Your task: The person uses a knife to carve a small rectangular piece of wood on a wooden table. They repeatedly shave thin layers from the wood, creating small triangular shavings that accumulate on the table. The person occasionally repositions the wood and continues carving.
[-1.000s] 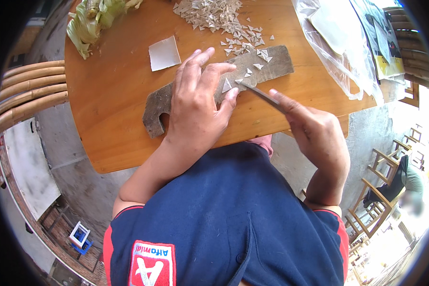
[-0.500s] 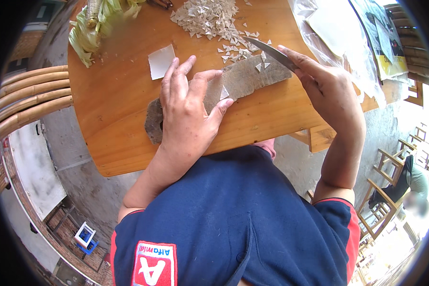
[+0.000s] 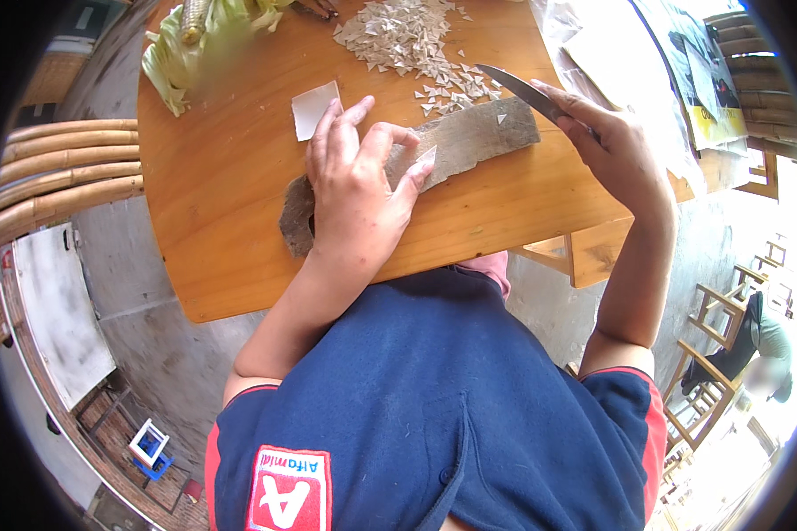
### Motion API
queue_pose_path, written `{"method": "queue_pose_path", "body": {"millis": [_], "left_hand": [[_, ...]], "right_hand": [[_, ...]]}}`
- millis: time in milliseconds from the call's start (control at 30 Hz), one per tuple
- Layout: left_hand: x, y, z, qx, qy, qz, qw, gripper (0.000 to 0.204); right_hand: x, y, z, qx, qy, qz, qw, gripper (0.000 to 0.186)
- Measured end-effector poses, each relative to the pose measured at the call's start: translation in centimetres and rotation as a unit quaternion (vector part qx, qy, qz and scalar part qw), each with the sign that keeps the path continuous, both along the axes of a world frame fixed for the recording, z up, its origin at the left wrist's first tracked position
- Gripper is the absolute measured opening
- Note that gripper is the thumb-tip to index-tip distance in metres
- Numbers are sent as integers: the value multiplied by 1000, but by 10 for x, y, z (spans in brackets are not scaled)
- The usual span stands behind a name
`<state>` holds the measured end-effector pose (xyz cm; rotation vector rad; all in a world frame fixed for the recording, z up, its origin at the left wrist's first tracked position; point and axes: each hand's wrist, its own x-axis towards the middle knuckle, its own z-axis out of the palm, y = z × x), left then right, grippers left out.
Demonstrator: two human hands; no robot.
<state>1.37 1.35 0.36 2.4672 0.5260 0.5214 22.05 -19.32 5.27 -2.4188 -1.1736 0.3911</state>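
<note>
My left hand (image 3: 354, 181) rests over a worn wooden board (image 3: 474, 142), its thumb and forefinger pinching a small white triangular piece (image 3: 427, 157). Behind its fingers lies a white square sheet piece (image 3: 313, 111) on the table. My right hand (image 3: 613, 146) grips a knife (image 3: 524, 90), the blade pointing to the far left above the board's right end. The handle is mostly hidden in my fist. Another small triangle (image 3: 502, 118) sits on the board below the blade. Beyond the board spreads a heap of white triangular pieces (image 3: 394, 35), with several scattered toward it.
Corn (image 3: 195, 19) with pale green husks (image 3: 170, 64) lies at the table's far left. Clear plastic and paper sheets (image 3: 593, 53) cover the far right. Bamboo rails (image 3: 71, 168) stand left of the wooden table (image 3: 230, 212). A person (image 3: 770, 345) is among wooden chairs at the right.
The triangle that lay on the board between my left fingers is now up at my thumb tip. Fewer triangles lie at the board's right end. The knife has shifted slightly right.
</note>
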Motion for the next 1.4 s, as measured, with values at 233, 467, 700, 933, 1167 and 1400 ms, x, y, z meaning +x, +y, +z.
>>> {"method": "queue_pose_path", "body": {"millis": [233,467,700,933,1167,1400], "left_hand": [[-1,-1,-5,46,-30,2,998,26],[-26,-4,6,79,13,-52,995,44],[-34,-8,6,67,29,-86,994,63],[-34,-5,1,65,33,-93,993,61],[-33,-5,0,77,49,-89,992,62],[-31,-5,0,77,49,-86,992,60]], "right_hand": [[-55,-3,7,59,51,-23,997,60],[-100,-5,9,61,60,-19,996,65],[-86,-2,0,58,-36,37,997,64],[-83,11,5,17,-50,66,996,65],[-114,19,9,-16,-2,3,1000,64],[-120,21,8,-36,-27,-8,999,63]]}}
